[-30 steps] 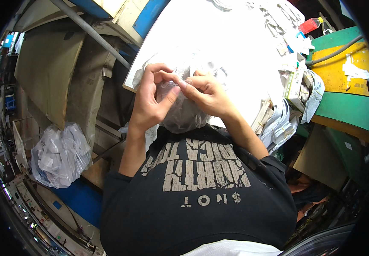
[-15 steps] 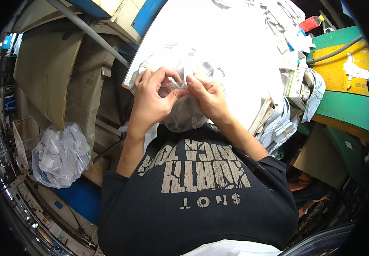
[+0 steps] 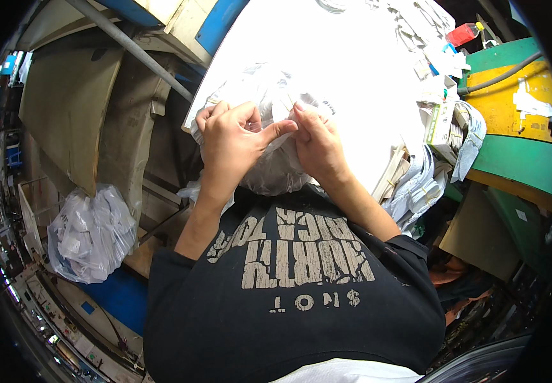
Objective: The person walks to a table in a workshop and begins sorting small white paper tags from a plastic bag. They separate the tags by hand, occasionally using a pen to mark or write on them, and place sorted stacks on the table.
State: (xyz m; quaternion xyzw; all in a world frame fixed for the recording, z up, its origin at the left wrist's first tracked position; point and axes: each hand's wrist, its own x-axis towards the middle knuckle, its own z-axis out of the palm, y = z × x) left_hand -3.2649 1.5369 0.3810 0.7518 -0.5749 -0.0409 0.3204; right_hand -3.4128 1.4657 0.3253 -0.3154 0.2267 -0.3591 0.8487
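Note:
A clear plastic bag (image 3: 274,167) with white contents sits at the near left edge of a brightly lit white table (image 3: 359,89), against the front of my dark shirt. My left hand (image 3: 231,137) is over the bag's left side, fingers curled into the film and thumb stretched across to the other hand. On the right, my right hand (image 3: 319,137) pinches gathered film between thumb and forefinger. The two thumbs nearly meet above the bag. Exactly how the film runs between the fingers is hard to make out in the glare.
Bundled white strips (image 3: 419,185) and a small box (image 3: 440,124) lie along the table's right side. Beyond them stand a red bottle with a yellow cap (image 3: 464,34) and a green and yellow machine (image 3: 512,153). Another filled plastic bag (image 3: 91,233) hangs at the left, below a board (image 3: 72,102).
My left thumb has straightened and reached right, towards the other hand. My right hand has shifted slightly right and its fingers have turned upward. The bag stays in place.

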